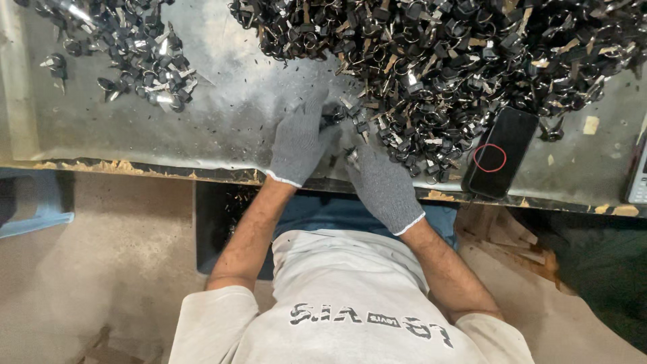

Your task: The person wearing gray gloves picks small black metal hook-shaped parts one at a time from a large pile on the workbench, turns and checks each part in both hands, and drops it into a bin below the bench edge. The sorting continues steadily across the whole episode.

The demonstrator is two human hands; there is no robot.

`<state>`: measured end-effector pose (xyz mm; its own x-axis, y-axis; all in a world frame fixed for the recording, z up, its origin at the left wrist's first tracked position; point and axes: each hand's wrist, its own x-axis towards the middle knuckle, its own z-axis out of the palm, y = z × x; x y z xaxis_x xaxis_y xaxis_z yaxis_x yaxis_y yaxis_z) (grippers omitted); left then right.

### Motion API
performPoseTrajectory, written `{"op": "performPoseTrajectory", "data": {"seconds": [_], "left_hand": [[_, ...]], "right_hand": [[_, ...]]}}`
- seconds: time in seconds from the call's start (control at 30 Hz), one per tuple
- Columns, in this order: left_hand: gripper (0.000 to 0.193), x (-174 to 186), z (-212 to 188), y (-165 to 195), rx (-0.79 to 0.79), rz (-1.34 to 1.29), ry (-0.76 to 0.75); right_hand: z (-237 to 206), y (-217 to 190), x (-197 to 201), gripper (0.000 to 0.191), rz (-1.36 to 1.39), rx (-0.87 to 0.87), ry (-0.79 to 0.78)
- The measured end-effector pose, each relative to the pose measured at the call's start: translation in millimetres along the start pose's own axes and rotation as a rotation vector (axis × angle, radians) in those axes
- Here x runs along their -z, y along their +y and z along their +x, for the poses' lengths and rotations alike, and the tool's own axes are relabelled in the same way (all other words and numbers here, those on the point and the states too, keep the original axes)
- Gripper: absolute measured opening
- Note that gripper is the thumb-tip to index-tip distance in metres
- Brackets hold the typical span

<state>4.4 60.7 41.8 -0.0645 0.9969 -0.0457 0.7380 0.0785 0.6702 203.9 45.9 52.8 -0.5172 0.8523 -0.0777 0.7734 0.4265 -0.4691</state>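
Bench near edge: left hand spread on key pile; right hand pinched one key. Better to steady pile.

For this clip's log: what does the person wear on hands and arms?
Both hands are in grey knitted work gloves with a thin white edge at the cuff: left hand, right hand. The forearms are bare from the glove cuffs to the short sleeves of a pale, off-white T-shirt, which has dark lettering on the front. No watch, bands or other markings show.
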Motion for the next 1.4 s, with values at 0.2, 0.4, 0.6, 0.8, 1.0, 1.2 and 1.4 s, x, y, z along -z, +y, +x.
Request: {"op": "performPoseTrajectory", "data": {"seconds": [0.2, 0.4, 0.6, 0.8, 1.0, 1.2, 1.4], "left_hand": [[0.062, -8, -33, 8, -0.175, 0.17, 0.297], [0.037, -15, -17, 12, -0.203, 0.3, 0.263], [0.031, -8, -41, 5, -0.028, -0.009, 0.158], [0.018, -12, -38, 3, -0.165, 0.191, 0.118], [0.02, -9, -36, -6, -0.23, 0.189, 0.097], [0.03, -21, -39, -9, -0.308, 0.243, 0.067], [0.022, -17, -38, -12, -0.24, 0.171, 0.073]], "right_hand": [[-2, 5, -9, 0.042, -0.051, -0.062, -0.069], [4, 3, -9, 0.048, 0.001, 0.007, -0.026], [4, 5, -4, 0.058, 0.084, 0.059, 0.045], [17, -5, -5, 0.048, 0.078, 0.002, -0.085], [23, -5, 1, 0.052, 0.087, 0.125, 0.045], [20, -16, -18, 0.018, -0.23, -0.092, -0.108], [26, 7, 3, 0.029, 0.097, 0.098, -0.132]]}}
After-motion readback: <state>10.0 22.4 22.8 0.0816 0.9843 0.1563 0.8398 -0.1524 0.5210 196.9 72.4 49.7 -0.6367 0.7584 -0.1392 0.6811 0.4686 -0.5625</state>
